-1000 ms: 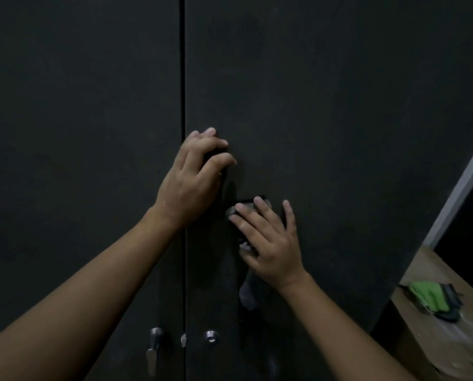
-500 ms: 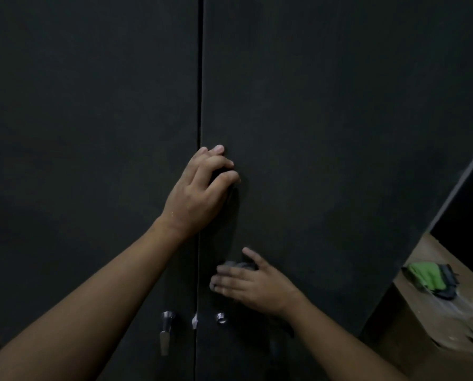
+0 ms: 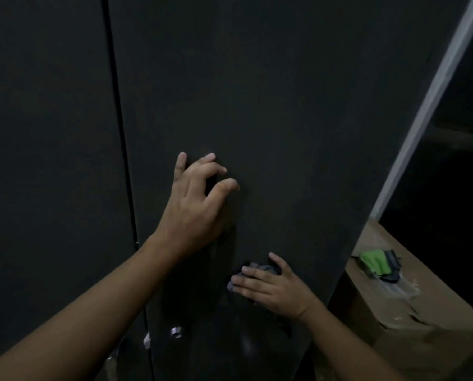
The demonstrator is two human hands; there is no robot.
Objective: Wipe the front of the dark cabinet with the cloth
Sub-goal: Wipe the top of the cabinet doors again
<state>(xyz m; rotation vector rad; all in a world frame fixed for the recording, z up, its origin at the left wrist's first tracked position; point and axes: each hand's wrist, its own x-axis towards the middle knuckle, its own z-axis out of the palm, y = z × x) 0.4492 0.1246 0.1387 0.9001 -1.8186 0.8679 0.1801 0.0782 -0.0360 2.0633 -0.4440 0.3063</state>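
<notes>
The right hand (image 3: pixel 271 287) is pressing a bunched grey cloth (image 3: pixel 257 270) flat against the right door (image 3: pixel 298 105) of the dark cabinet, fingers spread over it and closed down on it, probably so the cloth is rubbing the panel evenly. A little above, the left hand (image 3: pixel 199 199) is leaning on the same door with fingers bent and apart, holding nothing; it is likely steadying the door. Below them a small metal lock (image 3: pixel 176 332) is shining. To the right, a cardboard box (image 3: pixel 422 339) is carrying a green rag (image 3: pixel 372 261). The room is dim.
</notes>
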